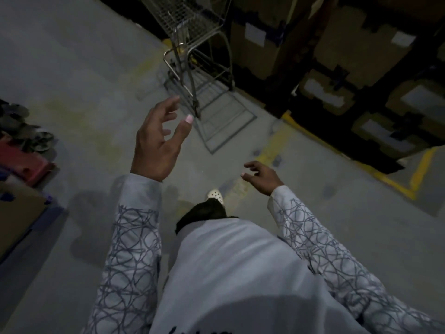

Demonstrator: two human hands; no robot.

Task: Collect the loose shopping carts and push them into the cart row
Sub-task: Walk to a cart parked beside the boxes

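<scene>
Head view, looking down over the person's torso. The concrete floor (72, 68) fills the field beneath both hands. Stacked cardboard cartons (349, 44) line the wall ahead of and beyond the right hand (263, 177), behind a yellow floor line (277, 141) that presumably marks off the storage bay from the walkway.

One shopping cart (199, 68) stands alone just beyond the fingertips of the left hand (156, 141), close to the cartons and partly over the yellow marking. It is nested with no other cart, so it is judged to be one of the loose carts to collect. No cart row is in view.

A red object (21, 160) and dark clutter lie on the floor well to the outside of the left hand.

Both patterned sleeves reach forward from the body. The left sleeve (130, 249) is raised higher, and its hand is held up with the fingers spread and lightly curved, thumb apart, gripping nothing. This is read as a hand being readied to take the cart, which it does not touch. The right hand hangs lower and nearer the body, fingers loose and spread, also empty, well apart from the cart.

A white shoe (216, 195) shows between the hands, toe pointing toward the cart, which suggests an approach on foot.
</scene>
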